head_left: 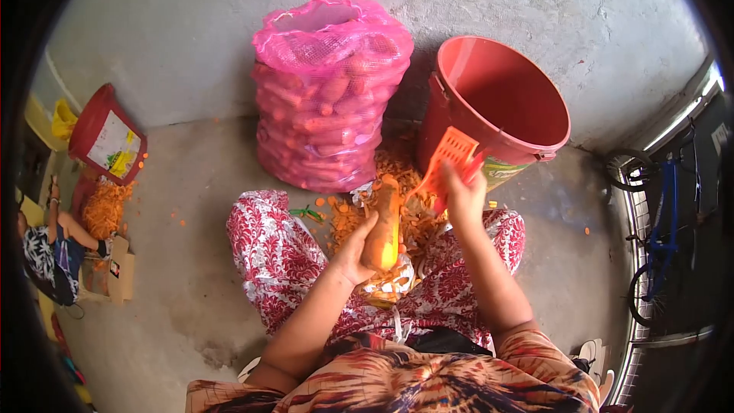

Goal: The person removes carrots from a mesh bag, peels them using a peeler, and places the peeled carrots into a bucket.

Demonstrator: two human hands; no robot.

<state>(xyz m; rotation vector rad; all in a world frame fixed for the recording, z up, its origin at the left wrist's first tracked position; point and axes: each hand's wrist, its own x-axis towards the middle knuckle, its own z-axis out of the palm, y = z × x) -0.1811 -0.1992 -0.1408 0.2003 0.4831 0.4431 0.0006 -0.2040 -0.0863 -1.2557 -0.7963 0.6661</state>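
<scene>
My left hand (354,254) is closed around the lower part of a thick carrot (388,218), which points up and away over my lap. One side of the carrot looks bright and smooth. In my right hand (463,197) is an orange slotted plastic peeler (453,154), raised to the right of the carrot and apart from it. The fingers wrap its handle, and part of the handle is hidden. Below both hands, carrot peelings (348,227) lie heaped on the floor between my legs.
A pink mesh sack (325,107) full of carrots stands against the wall. Right of it is a large red bucket (497,99). At far left, another person (50,252) sits near a tipped red bucket (107,134) and a cardboard box (121,269). A blue bicycle (659,229) stands at right.
</scene>
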